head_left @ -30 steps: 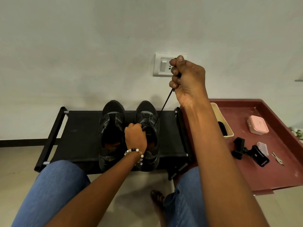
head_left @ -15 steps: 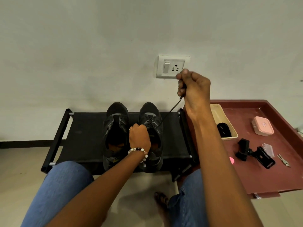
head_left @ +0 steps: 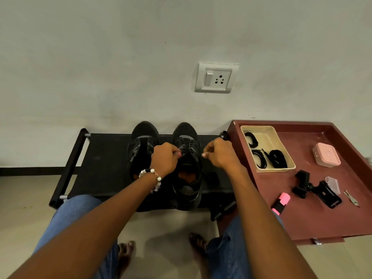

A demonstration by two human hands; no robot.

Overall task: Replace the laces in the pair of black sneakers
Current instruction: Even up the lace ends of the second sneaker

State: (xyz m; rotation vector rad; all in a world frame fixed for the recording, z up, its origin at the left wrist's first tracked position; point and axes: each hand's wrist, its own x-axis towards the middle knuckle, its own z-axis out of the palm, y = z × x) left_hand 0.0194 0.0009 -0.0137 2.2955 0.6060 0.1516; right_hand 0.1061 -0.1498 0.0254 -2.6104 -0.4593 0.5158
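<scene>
Black shoe rack point(head_left: 104, 158), low against the wall, carrying the pair of black sneakers side by side near the middle of its deck, toes toward the wall. Left sneaker point(head_left: 143, 141): its throat lies open and shows no lacing that I can make out. My left hand point(head_left: 164, 159), a bead bracelet point(head_left: 150, 173) on its wrist, sits over the gap between the two shoes; its fingers point(head_left: 177, 154) are curled and pinched at the left edge of the right sneaker's lacing, though the lace end itself is too dark to trace. Right sneaker point(head_left: 186, 156): black lace point(head_left: 186, 146) crosses the upper eyelets, and an orange insole shows in the opening. My right hand point(head_left: 219, 155) hovers just beside that shoe's right edge, fingers clenched with the thumb tip pressed against them; whether a lace end runs between them I cannot tell. To the right, a maroon worktop point(head_left: 322, 222) touches the rack's right end. At its far left corner stands a cream tray point(head_left: 269, 137) holding coiled black laces point(head_left: 278, 159). Toward the worktop's right edge: a pink case point(head_left: 327, 155); nearer me, a black clamp mount point(head_left: 317, 190), a pink highlighter point(head_left: 280, 202) and small keys point(head_left: 351, 198).
</scene>
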